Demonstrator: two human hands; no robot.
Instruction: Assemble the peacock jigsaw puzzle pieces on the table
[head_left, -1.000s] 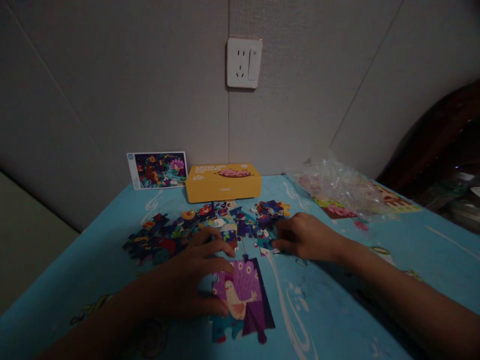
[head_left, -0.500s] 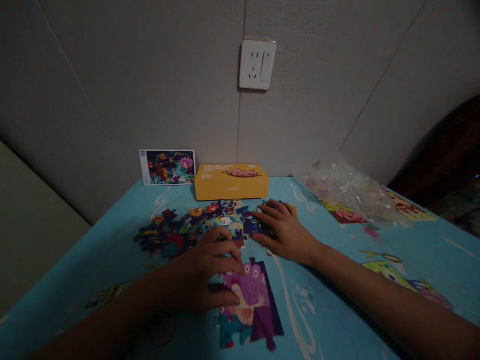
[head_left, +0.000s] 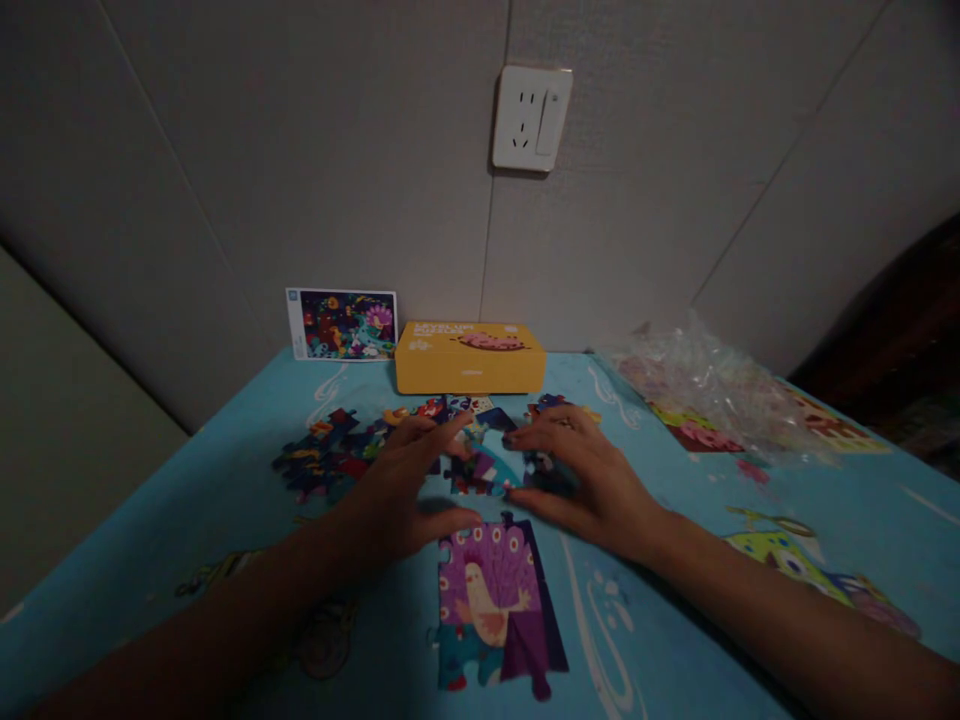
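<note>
A joined block of jigsaw pieces [head_left: 491, 610] with a purple many-eyed creature lies flat in front of me. Just beyond it, my right hand [head_left: 581, 470] has its thumb and fingertips at the edge of a teal and white puzzle piece [head_left: 495, 465], which looks slightly raised. My left hand [head_left: 416, 490] hovers on the other side, thumb and fingers spread apart, the thumb close to the block's top edge. Loose puzzle pieces [head_left: 319, 455] lie heaped behind and left of my left hand. More dark pieces [head_left: 547, 405] are partly hidden behind my right hand.
A yellow puzzle box [head_left: 470, 365] stands at the back against the wall, beside an upright picture card [head_left: 347, 325]. On the right, a clear plastic bag [head_left: 697, 385] covers other puzzle parts. The blue patterned tablecloth [head_left: 645, 620] spreads under everything. A wall socket [head_left: 532, 118] is above.
My right hand has drawn nearer with the teal and white piece at its fingertips. My left hand has moved off the purple block, slightly away from me, fingers straighter. The view has shifted slightly.
</note>
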